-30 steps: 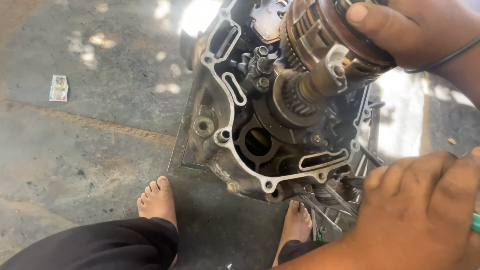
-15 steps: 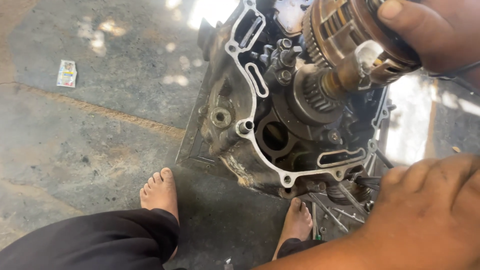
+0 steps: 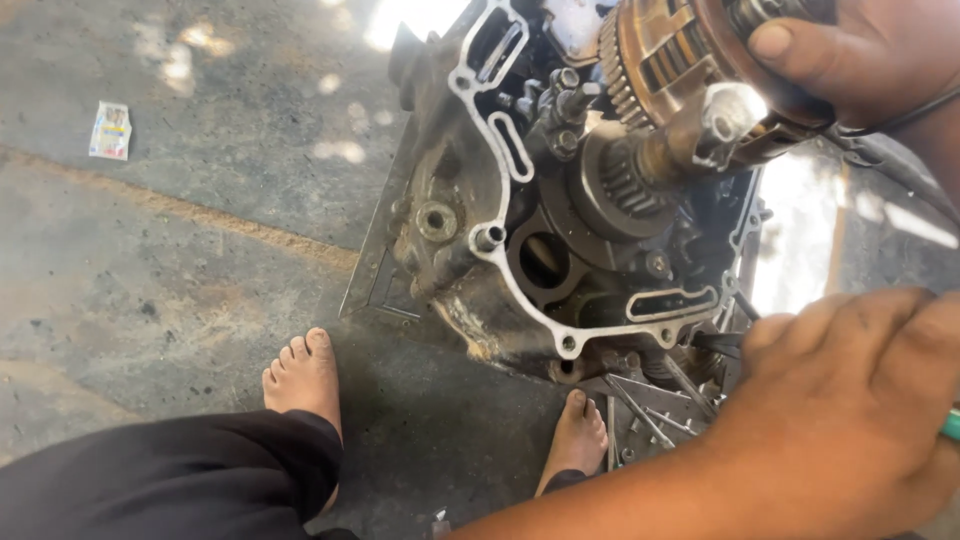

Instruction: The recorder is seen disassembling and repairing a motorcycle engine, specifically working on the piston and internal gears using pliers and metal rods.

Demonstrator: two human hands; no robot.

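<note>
In the head view, the right hand was clamped on a round, brass-coloured clutch assembly with a toothed rim at one o'clock, its stubby steel shaft pointing down toward seven o'clock — straight at the dark gear in the open grey metal engine case on the concrete floor. The left hand, at four o'clock, lay fingers together over loose metal tools; what it gripped I could not tell. Two bare feet stood below the case.

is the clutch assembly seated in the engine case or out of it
Out. The clutch assembly is held above the engine case in a hand, its geared shaft end showing clear of the case opening.
</note>
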